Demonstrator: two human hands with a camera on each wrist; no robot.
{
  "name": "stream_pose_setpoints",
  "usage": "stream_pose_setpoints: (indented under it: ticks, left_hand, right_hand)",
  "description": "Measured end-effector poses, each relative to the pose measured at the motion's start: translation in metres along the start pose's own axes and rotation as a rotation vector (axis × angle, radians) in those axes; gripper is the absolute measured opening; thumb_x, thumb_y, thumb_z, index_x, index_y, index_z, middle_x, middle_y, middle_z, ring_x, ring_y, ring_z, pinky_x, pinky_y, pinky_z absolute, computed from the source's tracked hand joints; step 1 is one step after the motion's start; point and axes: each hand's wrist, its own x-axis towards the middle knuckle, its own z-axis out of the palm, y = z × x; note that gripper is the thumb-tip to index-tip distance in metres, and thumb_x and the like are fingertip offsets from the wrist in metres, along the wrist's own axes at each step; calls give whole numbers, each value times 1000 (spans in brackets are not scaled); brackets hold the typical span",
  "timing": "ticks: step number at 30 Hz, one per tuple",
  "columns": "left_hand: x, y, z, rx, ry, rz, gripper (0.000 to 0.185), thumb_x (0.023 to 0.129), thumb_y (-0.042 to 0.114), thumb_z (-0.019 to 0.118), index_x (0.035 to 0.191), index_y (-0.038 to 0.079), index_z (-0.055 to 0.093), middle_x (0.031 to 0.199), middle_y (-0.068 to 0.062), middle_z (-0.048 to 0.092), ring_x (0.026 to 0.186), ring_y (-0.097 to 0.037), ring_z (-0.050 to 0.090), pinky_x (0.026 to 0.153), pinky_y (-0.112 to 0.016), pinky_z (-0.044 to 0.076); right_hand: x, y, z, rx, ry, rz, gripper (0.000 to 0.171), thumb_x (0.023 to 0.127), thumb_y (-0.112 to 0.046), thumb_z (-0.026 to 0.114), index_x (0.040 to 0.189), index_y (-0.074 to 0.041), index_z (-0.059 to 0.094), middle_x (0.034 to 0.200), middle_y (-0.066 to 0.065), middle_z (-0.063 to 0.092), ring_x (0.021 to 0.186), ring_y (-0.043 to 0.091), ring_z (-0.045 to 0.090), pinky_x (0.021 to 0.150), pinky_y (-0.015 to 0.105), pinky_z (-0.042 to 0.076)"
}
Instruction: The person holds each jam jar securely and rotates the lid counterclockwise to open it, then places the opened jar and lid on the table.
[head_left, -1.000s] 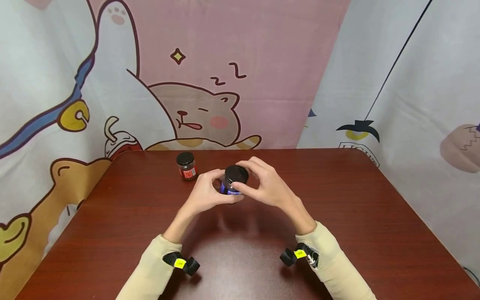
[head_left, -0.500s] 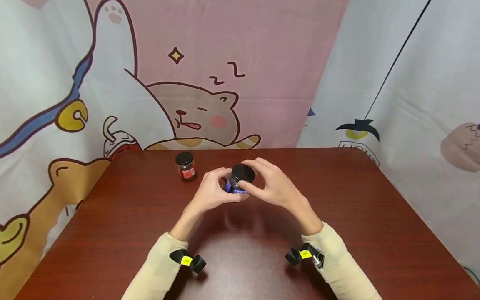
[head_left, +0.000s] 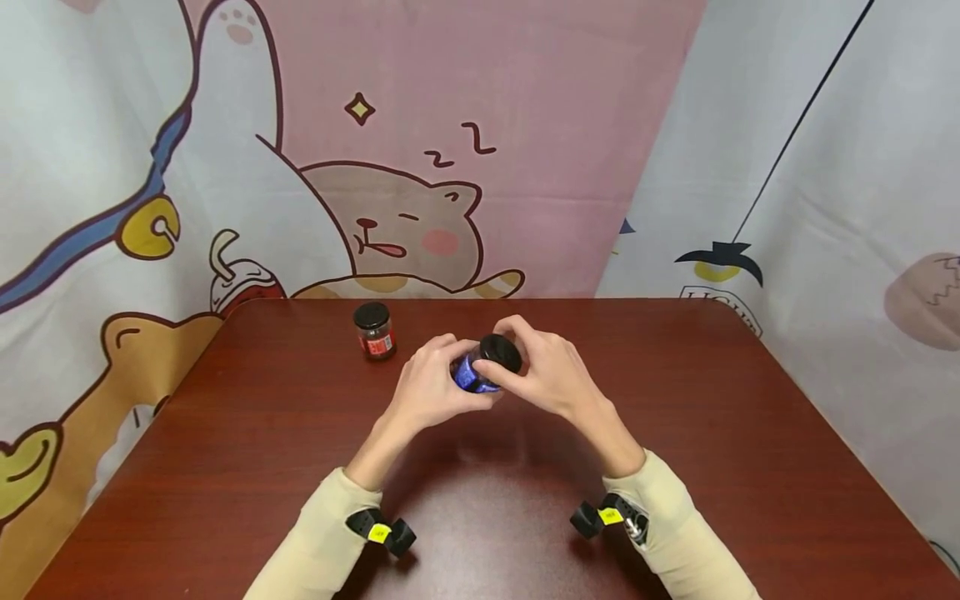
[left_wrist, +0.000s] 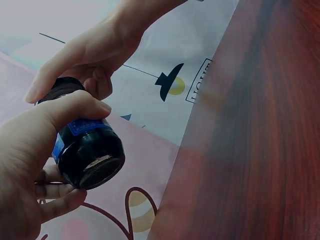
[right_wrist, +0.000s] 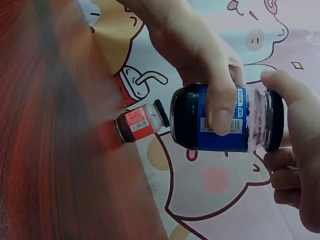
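Since a second ago I have tipped the blue jar further over, so its lid now leans right, and both hands have drifted a little to the right above the table. At far left the red jar stands upright near the back edge, well apart from my hands. My left hand is wrapped round the blue jar's body, thumb across the label and fingers curled under it, holding it clear of the table. My right hand grips the lid, thumb and fingers curled round its rim. The jar looks like glass, dark and full, so I judge it stiff, smooth, fairly heavy for its size and breakable if dropped; the labelled body gives the surest hold, and the lid's edge is the place to twist.
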Motion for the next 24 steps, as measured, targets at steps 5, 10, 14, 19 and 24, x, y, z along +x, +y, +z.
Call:
stream_pose_setpoints:
  ticks: [5, 10, 14, 19, 24]
  left_hand:
    - [1, -1, 1, -42, 5, 16, 55, 65, 41, 91, 111, 15, 75, 87, 5, 60, 79, -12, 57, 66, -31, 52]
    - [1, -4, 2, -143, 9, 68, 49, 65, 35, 92, 106, 14, 76, 84, 9, 60, 77, -9, 57, 68, -29, 53]
    - [2, -4, 1, -177, 0, 92, 45, 65, 34, 92, 103, 16, 76, 81, 12, 58, 74, -7, 56, 65, -30, 52]
    - [3, -4, 1, -198, 2, 119, 42, 64, 33, 92, 99, 16, 77, 79, 12, 58, 73, -6, 55, 63, -34, 52]
    - [2, -3, 0, -245, 0, 131, 42, 63, 31, 93, 98, 14, 77, 78, 12, 57, 72, -6, 55, 62, -36, 53]
  right_hand:
    - [0, 1, 0, 18, 5, 7, 42, 87, -47, 73, 114, -18, 59, 67, -8, 52, 55, 3, 50, 52, 29, 43]
    - [0, 0, 3, -15, 46, -22, 42, 86, -50, 71, 113, -20, 60, 66, -9, 51, 56, 6, 47, 50, 30, 39]
    - [0, 1, 5, -30, 77, -51, 42, 85, -52, 69, 111, -20, 62, 65, -10, 51, 56, 7, 46, 48, 30, 39]
    - [0, 2, 4, -6, 91, -95, 46, 88, -59, 65, 111, -19, 62, 67, -10, 54, 57, 7, 48, 48, 29, 39]
    - [1, 2, 4, 41, 92, -136, 53, 90, -68, 58, 111, -19, 62, 67, -11, 55, 56, 6, 47, 48, 27, 39]
